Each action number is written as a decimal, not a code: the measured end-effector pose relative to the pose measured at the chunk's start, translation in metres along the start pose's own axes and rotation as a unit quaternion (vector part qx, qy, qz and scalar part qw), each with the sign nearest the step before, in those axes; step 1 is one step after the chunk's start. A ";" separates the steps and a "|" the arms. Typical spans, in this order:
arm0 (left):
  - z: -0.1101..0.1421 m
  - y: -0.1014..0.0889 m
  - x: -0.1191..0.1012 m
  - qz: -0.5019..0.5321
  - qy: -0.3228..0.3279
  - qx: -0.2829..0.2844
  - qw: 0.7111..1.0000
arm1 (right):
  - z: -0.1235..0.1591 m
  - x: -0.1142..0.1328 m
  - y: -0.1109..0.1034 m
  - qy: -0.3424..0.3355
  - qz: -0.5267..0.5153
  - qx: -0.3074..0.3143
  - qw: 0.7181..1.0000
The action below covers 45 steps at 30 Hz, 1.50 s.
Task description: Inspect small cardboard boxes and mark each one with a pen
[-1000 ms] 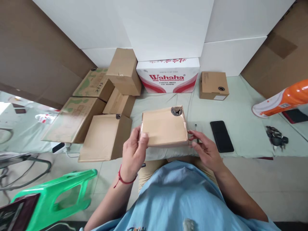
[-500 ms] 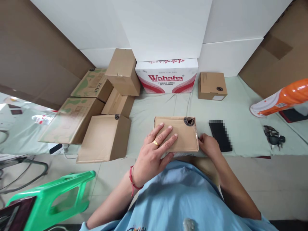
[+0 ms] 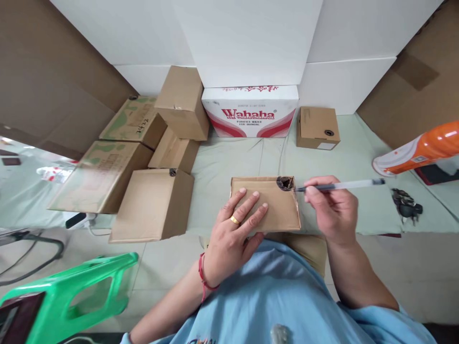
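A small flat cardboard box (image 3: 276,205) lies on the pale green cloth near the table's front edge, with a torn dark hole at its far right corner. My left hand (image 3: 234,229) rests flat on the box lid, fingers spread, a gold ring on one finger. My right hand (image 3: 332,208) pinches a pen (image 3: 340,186) held level, its tip at the torn corner of the box.
Several cardboard boxes (image 3: 154,200) pile at the left, a white Wahaha carton (image 3: 250,112) and a small brown box (image 3: 317,126) at the back. An orange can (image 3: 419,148) and keys (image 3: 407,201) lie right. A green plastic stool (image 3: 71,291) stands lower left.
The box went from held in both hands to lying on the table under my left palm. My right hand picked up a pen and brought its tip to the torn corner, covering the phone.
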<state>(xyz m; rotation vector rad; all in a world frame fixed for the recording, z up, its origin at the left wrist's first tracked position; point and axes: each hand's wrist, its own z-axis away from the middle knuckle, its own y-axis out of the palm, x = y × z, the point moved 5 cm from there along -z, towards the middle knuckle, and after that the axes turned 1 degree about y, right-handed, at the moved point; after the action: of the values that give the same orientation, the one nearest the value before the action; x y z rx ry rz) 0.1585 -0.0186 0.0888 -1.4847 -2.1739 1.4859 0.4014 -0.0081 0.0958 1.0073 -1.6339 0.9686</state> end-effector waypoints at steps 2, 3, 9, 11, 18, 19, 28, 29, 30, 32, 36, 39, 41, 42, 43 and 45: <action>0.000 0.000 0.000 -0.003 -0.002 0.003 1.000 | -0.002 0.009 0.015 -0.028 0.083 0.039 0.995; 0.001 0.000 -0.001 -0.006 -0.003 0.006 1.000 | -0.004 0.011 0.020 -0.041 0.113 0.045 0.992; 0.002 0.000 0.000 -0.010 -0.004 0.015 1.000 | -0.012 0.012 0.030 -0.081 0.185 0.015 0.979; 0.001 0.001 0.001 -0.008 -0.005 0.014 1.000 | -0.014 0.012 0.032 -0.084 0.194 0.022 0.977; 0.001 0.001 0.001 -0.004 -0.007 0.014 1.000 | -0.010 0.014 0.026 -0.056 0.215 0.029 0.975; 0.001 0.001 0.001 -0.003 -0.008 0.014 1.000 | -0.009 0.013 0.024 -0.053 0.219 0.026 0.974; 0.002 0.002 0.002 0.007 -0.016 0.013 1.000 | -0.007 0.012 0.022 -0.105 0.217 -0.027 0.970; 0.002 0.002 0.002 0.007 -0.015 0.013 1.000 | -0.007 0.013 0.023 -0.114 0.224 -0.030 0.967; 0.002 0.001 0.002 0.006 -0.014 0.012 1.000 | -0.007 0.013 0.023 -0.123 0.236 -0.039 0.963; 0.001 0.001 0.002 0.003 -0.012 0.010 1.000 | -0.007 0.014 0.020 -0.131 0.259 -0.066 0.955; 0.002 0.002 0.001 -0.001 -0.010 0.011 1.000 | -0.004 0.013 0.013 -0.118 0.268 -0.088 0.952; 0.002 0.002 0.002 -0.002 -0.013 0.010 1.000 | -0.002 0.014 0.012 -0.114 0.267 -0.070 0.955; 0.002 0.002 0.002 -0.003 -0.010 0.008 1.000 | -0.001 0.015 0.013 -0.108 0.260 -0.050 0.958; 0.002 0.002 0.002 -0.004 -0.009 0.008 1.000 | 0.000 0.015 0.014 -0.102 0.254 -0.040 0.961; 0.002 0.002 0.002 -0.005 -0.008 0.008 1.000 | 0.001 0.015 0.015 -0.095 0.246 -0.033 0.964; 0.002 0.003 0.002 -0.004 -0.009 0.008 1.000 | 0.002 0.015 0.017 -0.084 0.233 -0.020 0.969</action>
<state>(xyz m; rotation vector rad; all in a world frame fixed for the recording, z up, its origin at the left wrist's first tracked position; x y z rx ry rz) 0.1585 -0.0184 0.0852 -1.4619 -2.1712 1.5154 0.3822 -0.0071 0.1078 0.7014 -2.0797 1.1739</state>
